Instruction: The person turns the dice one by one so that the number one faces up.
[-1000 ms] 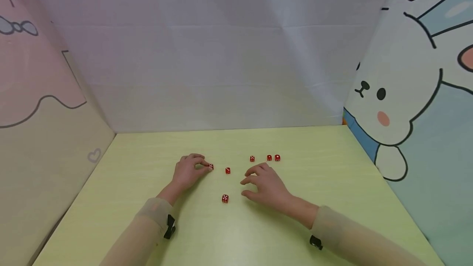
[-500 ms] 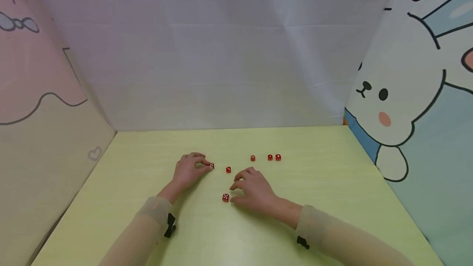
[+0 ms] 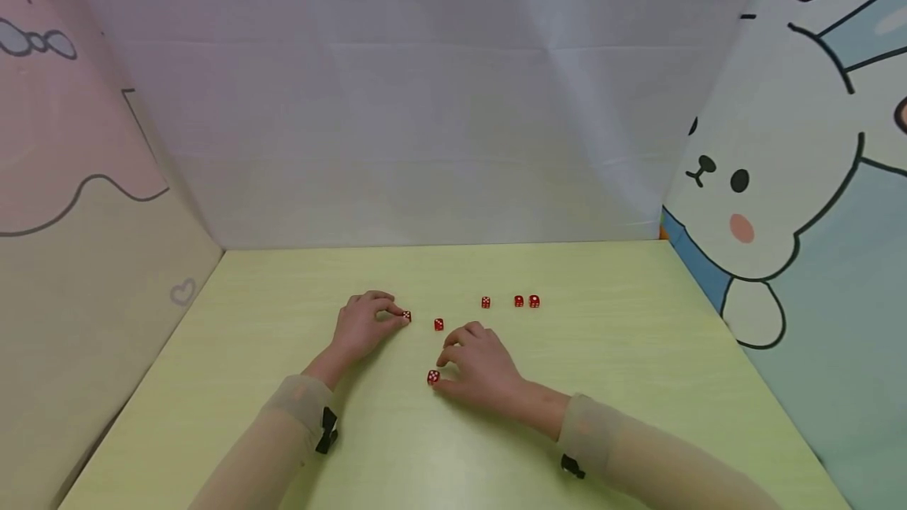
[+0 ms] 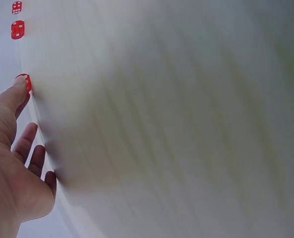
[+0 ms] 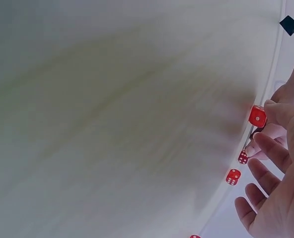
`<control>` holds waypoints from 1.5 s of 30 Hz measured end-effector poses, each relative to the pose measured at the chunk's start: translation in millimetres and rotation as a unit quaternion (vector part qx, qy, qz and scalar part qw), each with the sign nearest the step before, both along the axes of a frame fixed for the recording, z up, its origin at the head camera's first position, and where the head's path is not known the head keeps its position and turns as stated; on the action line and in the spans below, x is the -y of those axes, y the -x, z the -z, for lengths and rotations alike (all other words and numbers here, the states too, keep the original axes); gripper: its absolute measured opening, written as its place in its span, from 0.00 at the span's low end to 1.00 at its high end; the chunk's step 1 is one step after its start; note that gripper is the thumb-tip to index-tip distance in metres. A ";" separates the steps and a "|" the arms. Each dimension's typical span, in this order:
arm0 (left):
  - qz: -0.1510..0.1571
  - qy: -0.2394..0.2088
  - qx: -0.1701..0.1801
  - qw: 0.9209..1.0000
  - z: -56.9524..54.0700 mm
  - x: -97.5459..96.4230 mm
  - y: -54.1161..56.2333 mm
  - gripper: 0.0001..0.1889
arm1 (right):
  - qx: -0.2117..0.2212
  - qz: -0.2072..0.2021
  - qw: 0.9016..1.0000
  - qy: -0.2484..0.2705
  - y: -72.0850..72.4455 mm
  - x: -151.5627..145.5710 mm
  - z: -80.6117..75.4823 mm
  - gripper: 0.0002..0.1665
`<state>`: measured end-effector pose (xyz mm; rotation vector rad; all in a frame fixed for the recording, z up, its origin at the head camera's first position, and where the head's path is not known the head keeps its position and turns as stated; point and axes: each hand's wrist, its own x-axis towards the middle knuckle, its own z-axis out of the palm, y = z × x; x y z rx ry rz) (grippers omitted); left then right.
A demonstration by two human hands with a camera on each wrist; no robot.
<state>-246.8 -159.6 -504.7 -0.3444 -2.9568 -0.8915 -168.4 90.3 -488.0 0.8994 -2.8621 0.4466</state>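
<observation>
Between thumb and forefinger my left hand (image 3: 363,327) pinches a red die with white pips (image 3: 407,315), which stands on the table. The left wrist view shows this die (image 4: 28,83) partly covered by the fingertips. Nearer to me, another red die (image 3: 433,376) rests at the thumb tip of my right hand (image 3: 482,368). In the right wrist view that thumb is at the side of the die (image 5: 257,116), while the other fingers are spread apart from it. A third red die (image 3: 438,324) lies between the two hands, touched by neither.
Farther back on the pale yellow table (image 3: 602,368) are a single red die (image 3: 485,302) and, to its right, a close pair, a left die (image 3: 519,301) and a right die (image 3: 534,301). A white back wall (image 3: 425,140) and cartoon-printed side panels (image 3: 794,203) enclose the table.
My right hand has moved left and toward me, its thumb reaching the near die. The left hand keeps its pinch in place. The dice have not moved on the table.
</observation>
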 end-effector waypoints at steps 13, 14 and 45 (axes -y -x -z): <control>0.000 0.001 0.006 1.000 1.9 0.0 0.8 0.12 | -0.002 0.009 1.000 -0.006 -2.4 5.5 1.0 0.13; 0.000 0.001 0.006 1.000 1.9 0.0 0.7 0.12 | -0.003 0.008 1.000 -0.005 -2.8 5.7 0.3 0.13; 0.003 0.000 -0.004 1.000 5.6 -0.2 2.3 0.11 | -0.039 0.048 0.994 0.092 7.3 -63.3 -51.2 0.05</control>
